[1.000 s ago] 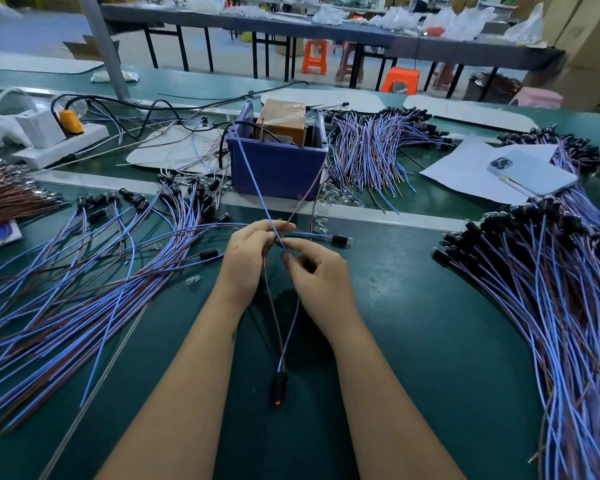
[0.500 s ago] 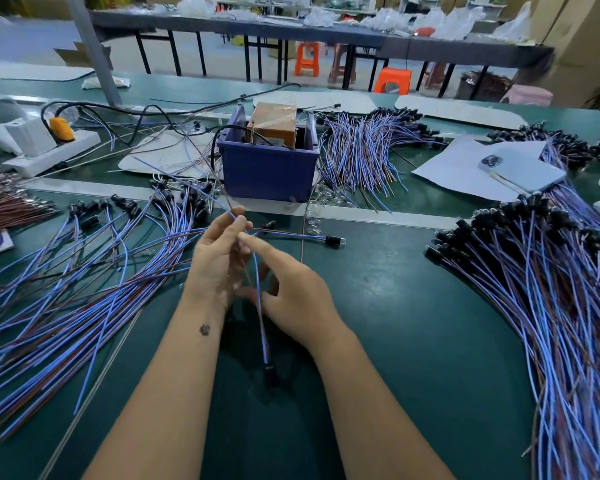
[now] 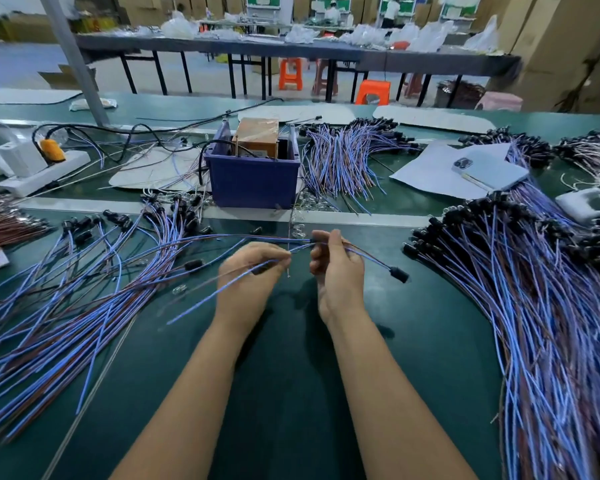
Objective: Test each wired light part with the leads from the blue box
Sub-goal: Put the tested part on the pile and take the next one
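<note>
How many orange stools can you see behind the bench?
2: one orange stool under the far table left of centre, another nearer, to its right. More may be hidden behind table legs.

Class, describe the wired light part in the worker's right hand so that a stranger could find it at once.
Start at the blue box on the green bench, then come toward the camera to the right hand. It holds a wired light part whose black head hangs in the air to its right. Other parts lie in heaps; this head is off the bench.

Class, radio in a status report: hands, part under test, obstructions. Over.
Left hand pinching blue-and-brown wires. Right hand gripping wired light part, black holder hanging right. Blue plastic box beyond. Nothing between the hands.
</note>
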A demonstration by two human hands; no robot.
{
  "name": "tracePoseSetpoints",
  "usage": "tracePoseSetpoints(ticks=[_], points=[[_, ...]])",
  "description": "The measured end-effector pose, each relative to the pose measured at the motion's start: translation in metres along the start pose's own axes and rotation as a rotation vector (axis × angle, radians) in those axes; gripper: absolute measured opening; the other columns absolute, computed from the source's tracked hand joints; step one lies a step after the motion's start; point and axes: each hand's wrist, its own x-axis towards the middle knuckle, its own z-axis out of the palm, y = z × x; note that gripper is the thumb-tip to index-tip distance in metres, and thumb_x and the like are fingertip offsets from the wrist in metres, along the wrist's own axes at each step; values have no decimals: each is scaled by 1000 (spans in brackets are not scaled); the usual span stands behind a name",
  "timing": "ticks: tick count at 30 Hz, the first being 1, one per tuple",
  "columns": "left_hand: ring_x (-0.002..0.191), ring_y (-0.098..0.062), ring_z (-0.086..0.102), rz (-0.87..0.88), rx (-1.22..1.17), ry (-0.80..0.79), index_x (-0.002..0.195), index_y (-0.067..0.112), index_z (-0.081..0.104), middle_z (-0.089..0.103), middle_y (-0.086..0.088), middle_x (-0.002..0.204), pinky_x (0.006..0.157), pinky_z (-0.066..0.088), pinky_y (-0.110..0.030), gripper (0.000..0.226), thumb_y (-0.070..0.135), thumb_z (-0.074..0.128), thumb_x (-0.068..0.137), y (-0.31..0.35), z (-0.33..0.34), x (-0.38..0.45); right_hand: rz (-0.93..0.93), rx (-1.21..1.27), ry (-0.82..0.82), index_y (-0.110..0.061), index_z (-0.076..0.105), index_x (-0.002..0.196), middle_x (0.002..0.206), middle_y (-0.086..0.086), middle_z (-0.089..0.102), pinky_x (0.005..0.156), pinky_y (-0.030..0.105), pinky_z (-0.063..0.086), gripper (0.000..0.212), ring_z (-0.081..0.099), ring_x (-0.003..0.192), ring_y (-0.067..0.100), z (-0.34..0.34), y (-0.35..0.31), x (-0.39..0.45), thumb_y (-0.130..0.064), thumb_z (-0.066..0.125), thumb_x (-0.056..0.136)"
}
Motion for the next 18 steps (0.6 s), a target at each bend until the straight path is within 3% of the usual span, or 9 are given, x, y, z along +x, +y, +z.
tracePoseSetpoints(ticks=[3, 7, 9, 11, 14, 16, 18], points=[[73, -8, 61, 194, 124, -89, 76, 6, 73, 65, -4, 81, 68, 48, -18, 14, -8, 74, 76, 15, 27, -25, -24, -127, 114, -10, 59, 74, 56, -4, 50, 43, 16, 31, 38, 39, 47, 7, -18, -27, 6, -22, 39, 104], [69, -4, 57, 238, 28, -283, 77, 6, 72, 60, 7, 81, 62, 44, -15, 11, -5, 73, 78, 46, 79, -50, -74, -244, 151, -10, 47, 77, 51, -2, 45, 37, 18, 31, 33, 39, 36, 7, -56, -82, 18, -19, 33, 106], [72, -9, 60, 293, 19, -350, 84, 8, 75, 62, 7, 86, 63, 45, -12, 15, -6, 71, 80, 62, 107, -60, -142, -452, 153, -12, 49, 76, 50, -3, 40, 39, 20, 27, 33, 35, 39, 7, -81, -114, 25, -18, 34, 105], [77, -9, 62, 302, 3, -430, 94, 11, 76, 66, 6, 92, 67, 48, -13, 24, -7, 65, 83, 75, 130, -68, -217, -822, 167, -14, 56, 75, 63, 1, 47, 49, 25, 30, 34, 42, 52, 12, -110, -147, 32, -18, 37, 103], [89, -8, 64, 244, 23, -559, 114, 21, 72, 70, 9, 105, 76, 53, -23, 38, -3, 55, 88, 86, 156, -79, -243, -1309, 210, -5, 62, 94, 85, 9, 56, 62, 35, 33, 29, 52, 80, 29, -155, -183, 35, -21, 40, 100], [95, -8, 64, 215, 34, -603, 117, 25, 69, 71, 10, 107, 80, 54, -29, 39, 2, 53, 90, 87, 165, -86, -181, -1489, 274, -7, 61, 111, 103, 13, 62, 70, 37, 39, 27, 57, 96, 34, -180, -196, 33, -24, 45, 97], [97, -5, 63, 176, 40, -636, 117, 27, 69, 70, 13, 106, 82, 54, -30, 37, 4, 53, 92, 84, 166, -90, -103, -1649, 370, -11, 51, 130, 126, 18, 55, 86, 40, 41, 39, 50, 115, 37, -196, -200, 29, -27, 50, 94]])
